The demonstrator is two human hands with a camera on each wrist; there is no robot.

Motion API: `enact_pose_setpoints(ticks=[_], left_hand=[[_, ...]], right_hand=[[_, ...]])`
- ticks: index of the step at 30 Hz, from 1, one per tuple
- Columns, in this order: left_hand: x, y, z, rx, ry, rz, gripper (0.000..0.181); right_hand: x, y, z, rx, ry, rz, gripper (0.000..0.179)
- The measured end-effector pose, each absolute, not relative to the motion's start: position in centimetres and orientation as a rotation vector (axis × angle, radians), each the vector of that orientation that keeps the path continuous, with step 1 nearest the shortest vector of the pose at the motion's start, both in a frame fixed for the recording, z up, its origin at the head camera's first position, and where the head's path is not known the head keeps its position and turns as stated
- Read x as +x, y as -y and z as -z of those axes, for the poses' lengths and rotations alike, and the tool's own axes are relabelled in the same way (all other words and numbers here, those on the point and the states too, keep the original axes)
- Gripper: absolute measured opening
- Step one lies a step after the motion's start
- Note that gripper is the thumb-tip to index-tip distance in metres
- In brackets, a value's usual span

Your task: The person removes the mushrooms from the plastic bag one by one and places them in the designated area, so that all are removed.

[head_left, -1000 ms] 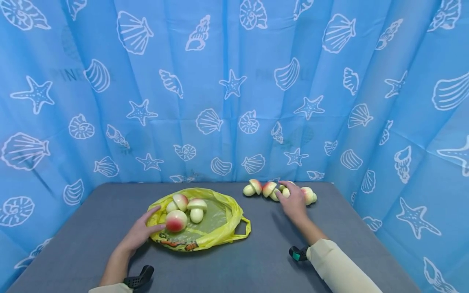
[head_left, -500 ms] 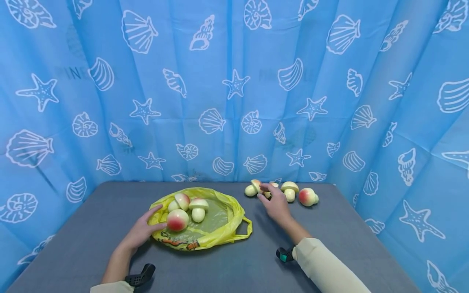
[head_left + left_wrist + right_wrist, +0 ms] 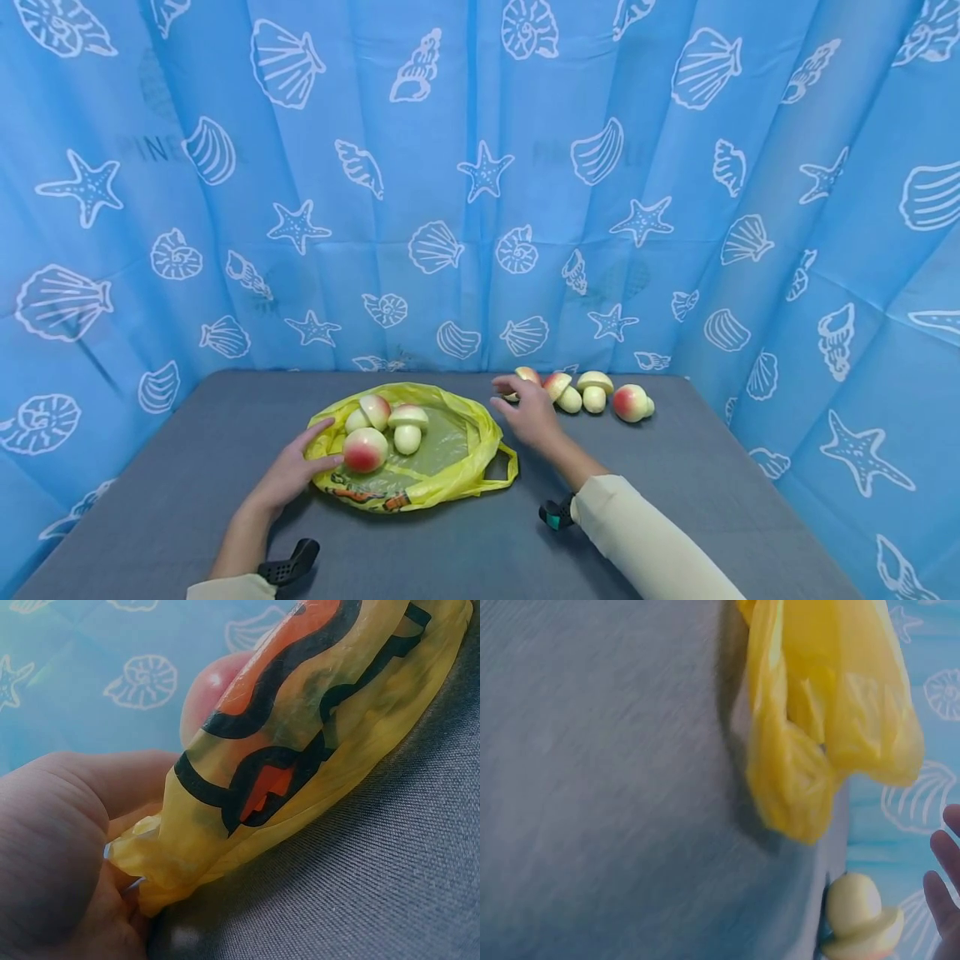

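My left hand holds the left rim of a yellow plastic bag, thumb inside and fingers outside. In the left wrist view the bag bunches between thumb and fingers. Three toy mushrooms, cream with red-tinged caps, lie in the bag's wide mouth; the nearest mushroom sits beside my left thumb. My right hand hovers at the left end of a row of similar mushrooms, partly covering the leftmost mushroom. In the right wrist view its fingers are spread, apart from that mushroom.
Right of my right hand, three more mushrooms stand in the row: one tilted mushroom, one upright mushroom and one lying mushroom. The bag's handle loop reaches right over the grey table. A blue shell-print curtain borders the table.
My right hand has moved left along the row, from the middle mushrooms to the leftmost, uncovering the others. The left hand keeps its hold on the bag. The head view has shifted slightly.
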State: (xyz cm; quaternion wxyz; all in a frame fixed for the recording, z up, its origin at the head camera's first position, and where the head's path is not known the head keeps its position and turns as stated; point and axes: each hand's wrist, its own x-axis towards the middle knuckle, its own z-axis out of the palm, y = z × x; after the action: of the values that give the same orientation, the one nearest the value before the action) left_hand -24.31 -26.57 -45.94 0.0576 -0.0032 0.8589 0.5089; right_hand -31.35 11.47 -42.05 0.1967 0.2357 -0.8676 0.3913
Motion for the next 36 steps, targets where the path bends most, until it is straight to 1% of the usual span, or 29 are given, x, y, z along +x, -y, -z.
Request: enact_pose_setpoints(ticks=[11, 20, 28, 36], left_hand=[[-24.3, 26.7, 46.1, -0.004, -2.615, -1.534, 0.082], [-24.8, 27.0, 46.7, 0.036, -2.639, -1.538, 0.083], [-24.7, 26.9, 46.7, 0.027, -2.649, -1.507, 0.083], [-24.6, 26.8, 46.6, 0.032, -2.638, -1.523, 0.082]], right_hand=[[-31.8, -8.4, 39.9, 0.787, 2.706, -0.942, 0.030], [-32.2, -5.9, 39.1, 0.975, 2.862, -0.838, 0.042], [-31.9, -3.6, 39.3, 1.053, 2.889, -0.726, 0.049], [-31.5, -2.2, 39.9, 1.141, 2.885, -0.689, 0.060]])
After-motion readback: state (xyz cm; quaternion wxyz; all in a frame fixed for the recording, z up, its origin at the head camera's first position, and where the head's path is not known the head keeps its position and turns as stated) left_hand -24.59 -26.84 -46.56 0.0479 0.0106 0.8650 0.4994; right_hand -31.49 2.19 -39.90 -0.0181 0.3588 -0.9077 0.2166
